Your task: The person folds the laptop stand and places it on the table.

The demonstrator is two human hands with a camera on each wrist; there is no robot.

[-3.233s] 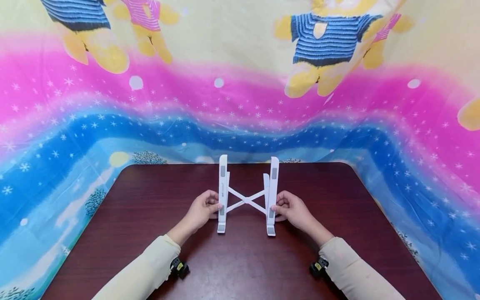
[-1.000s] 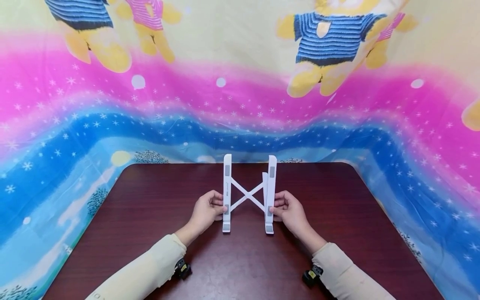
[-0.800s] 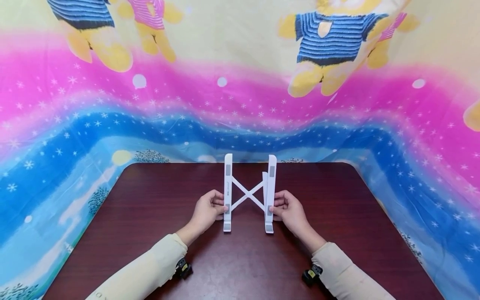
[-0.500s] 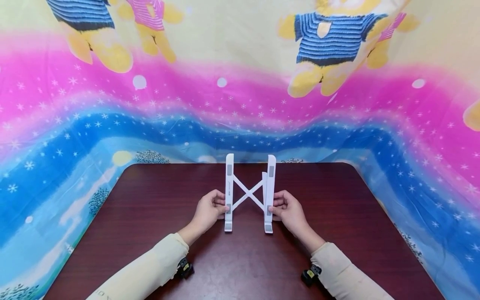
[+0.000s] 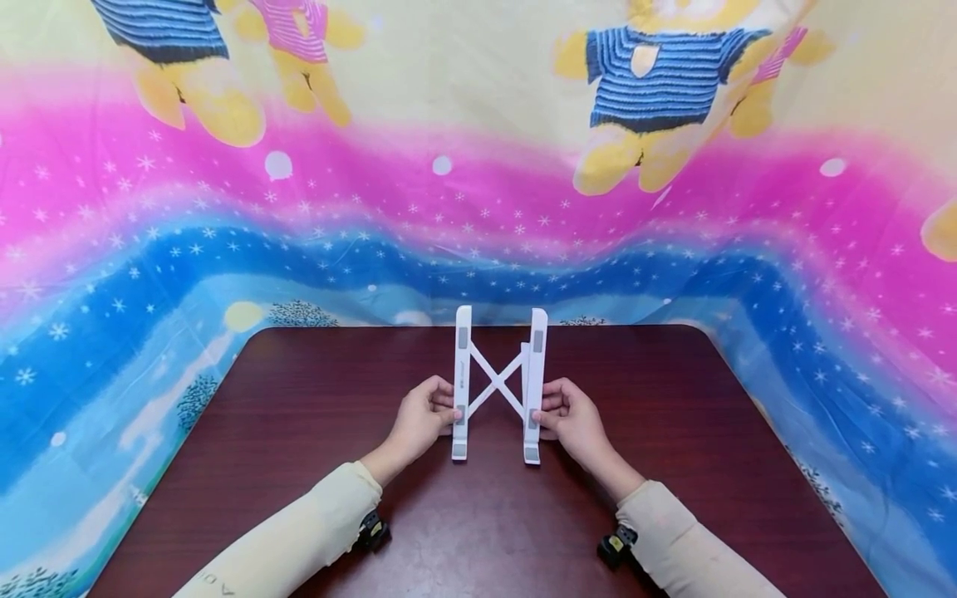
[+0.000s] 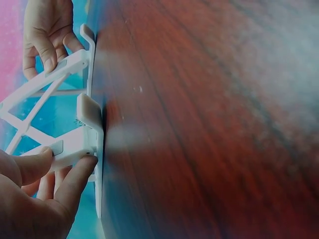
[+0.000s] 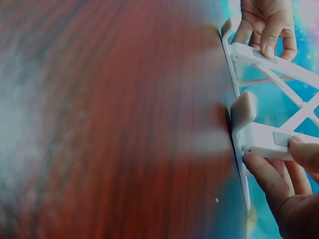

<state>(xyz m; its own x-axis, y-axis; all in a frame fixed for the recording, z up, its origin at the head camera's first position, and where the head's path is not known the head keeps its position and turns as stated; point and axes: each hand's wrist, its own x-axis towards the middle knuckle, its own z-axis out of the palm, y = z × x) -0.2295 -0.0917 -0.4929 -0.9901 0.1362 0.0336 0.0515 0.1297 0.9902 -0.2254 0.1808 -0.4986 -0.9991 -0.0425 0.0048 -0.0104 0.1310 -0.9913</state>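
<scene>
A white folding laptop stand [image 5: 497,381] with grey pads stands on the dark red-brown table [image 5: 314,365], its two side rails joined by an X of crossed bars. My left hand [image 5: 422,419] pinches the left rail near its lower end, thumb on the grey pad and fingers behind. On the other side my right hand [image 5: 576,422] pinches the right rail in the same way. In the left wrist view the left thumb [image 6: 37,164] presses a rail just above the hooked front lip [image 6: 89,112]. The right wrist view shows the right thumb [image 7: 305,152] on the other rail's pad.
Behind and beside the table hangs a printed cloth [image 5: 493,208] with bears and snowflakes, meeting the table's back edge. A small black wrist camera [image 5: 372,531] is strapped at the left cuff, another black camera [image 5: 616,544] at the right.
Both hands have moved toward each other, bringing the stand's two rails closer together. The crossed bars now stand steeper, and the left rail has shifted right. The grips stay the same.
</scene>
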